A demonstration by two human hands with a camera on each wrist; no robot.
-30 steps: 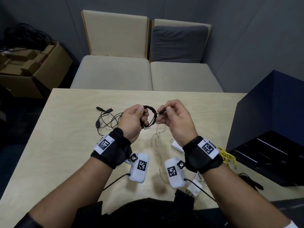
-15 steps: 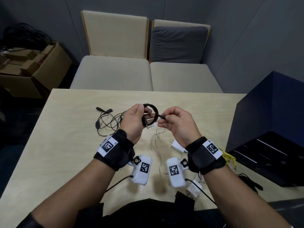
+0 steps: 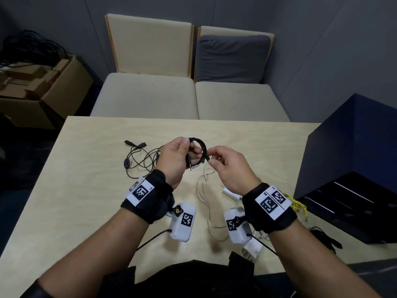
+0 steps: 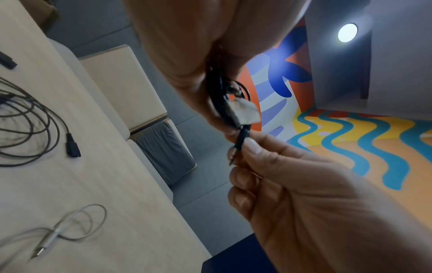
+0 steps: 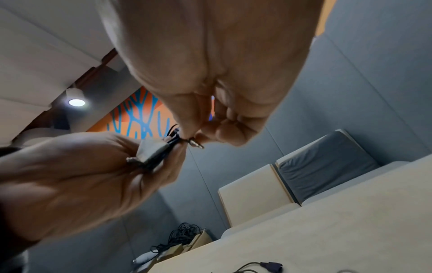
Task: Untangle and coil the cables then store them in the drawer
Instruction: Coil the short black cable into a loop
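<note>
My left hand (image 3: pixel 178 155) grips a small coil of black audio cable (image 3: pixel 200 147) above the table, with a white tag (image 4: pixel 243 112) on the coil. One jack plug hangs below the coil. My right hand (image 3: pixel 223 162) pinches the cable's other plug end (image 4: pixel 238 144) between thumb and forefinger, right beside the coil. A loose black cable (image 3: pixel 141 158) lies tangled on the table left of my hands. Under my hands a white cable (image 3: pixel 204 196) trails over the table. The dark blue drawer unit (image 3: pixel 352 168) stands at the right with its drawer (image 3: pixel 354 205) pulled out.
A white charger plug (image 3: pixel 228 193) lies under my right wrist, yellow ties (image 3: pixel 297 204) beside the drawer, another black cable (image 3: pixel 324 235) at the front right. Two beige chairs (image 3: pixel 189 95) stand behind the table. A cardboard box (image 3: pixel 43 91) sits on the floor at left.
My hands have drawn slightly apart. The right hand slid down and right along the cable end while the left hand keeps hold of the coil.
</note>
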